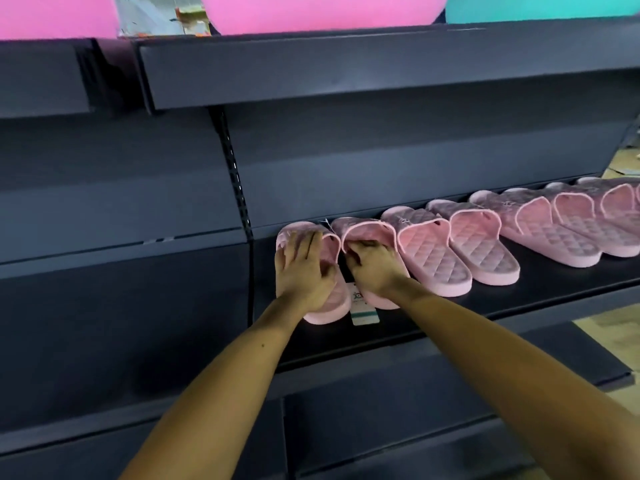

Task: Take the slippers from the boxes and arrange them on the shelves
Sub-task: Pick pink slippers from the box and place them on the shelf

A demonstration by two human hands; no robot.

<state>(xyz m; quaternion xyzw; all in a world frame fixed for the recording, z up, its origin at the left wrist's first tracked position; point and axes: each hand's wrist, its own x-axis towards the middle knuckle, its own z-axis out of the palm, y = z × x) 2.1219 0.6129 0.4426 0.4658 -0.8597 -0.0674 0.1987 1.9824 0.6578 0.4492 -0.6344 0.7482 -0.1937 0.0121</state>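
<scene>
Several pink quilted slippers (485,244) stand in a row on the dark middle shelf (450,306), toes toward the back panel. My left hand (304,271) lies over the leftmost slipper (325,313), its fingers straight on the strap. My right hand (374,268) is at the second slipper (360,226), with its fingers curled into the opening under the strap. A white and teal tag (362,310) lies on the shelf between these two slippers. No box is in view.
The upper shelf (346,71) overhangs the slippers and carries large pink (322,12) and teal (540,8) rounded items. The bare left bay shelf (121,251) adjoins past an upright slotted post. A lower shelf (450,393) juts out under my arms.
</scene>
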